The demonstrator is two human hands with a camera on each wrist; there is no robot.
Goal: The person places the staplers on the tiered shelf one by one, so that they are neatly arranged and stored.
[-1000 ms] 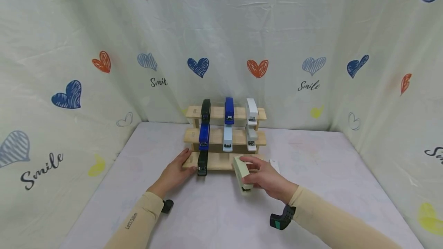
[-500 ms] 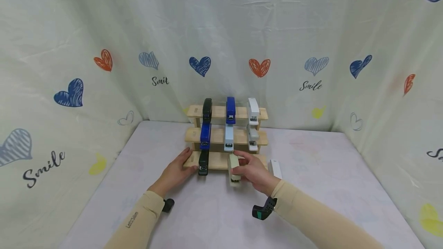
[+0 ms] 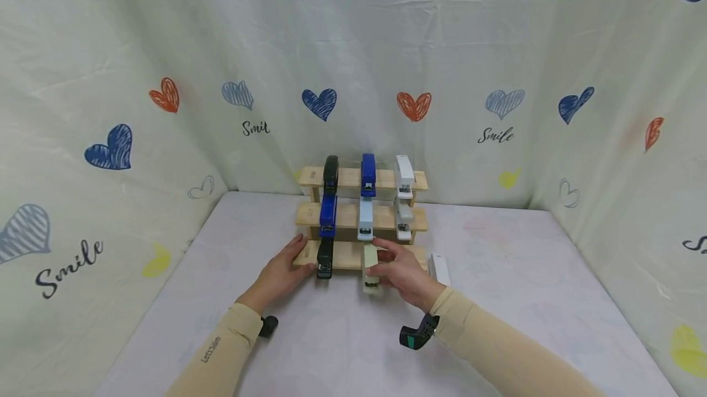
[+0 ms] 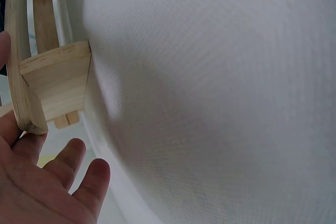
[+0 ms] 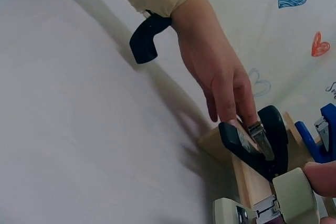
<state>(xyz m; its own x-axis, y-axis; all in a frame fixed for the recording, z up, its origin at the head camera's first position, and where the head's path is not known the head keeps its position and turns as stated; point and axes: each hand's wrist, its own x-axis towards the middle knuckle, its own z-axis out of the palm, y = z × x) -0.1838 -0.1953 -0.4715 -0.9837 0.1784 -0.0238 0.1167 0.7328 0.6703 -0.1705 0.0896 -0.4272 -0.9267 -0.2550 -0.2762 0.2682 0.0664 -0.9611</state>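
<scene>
My right hand [image 3: 407, 275] pinches a pale green stapler [image 3: 370, 267] between thumb and fingers at the middle of the bottom shelf. The stapler's front end juts past the shelf's front edge. In the right wrist view its mouth gapes near the bottom, and a fingertip touches its upper arm [image 5: 295, 195]. At the left end of the three-tier wooden rack [image 3: 345, 256], my left hand [image 3: 278, 271] grips the bottom board, thumb in front. The left wrist view shows fingers around the board's end [image 4: 30, 114]. A black stapler [image 3: 324, 260] lies beside the left thumb.
Black [image 3: 330, 174], blue [image 3: 367, 174] and white staplers [image 3: 404, 175] stand on the top tier. Blue [image 3: 328, 214], light blue [image 3: 365, 218] and grey-white staplers [image 3: 403, 218] fill the middle tier. Another white stapler [image 3: 439, 269] is right of the rack. A heart-printed curtain [image 3: 364, 53] surrounds the table.
My right hand has carried the pale green stapler leftward to the middle of the bottom shelf, turning it straighter. The white stapler at the right is less covered. The left hand keeps its place.
</scene>
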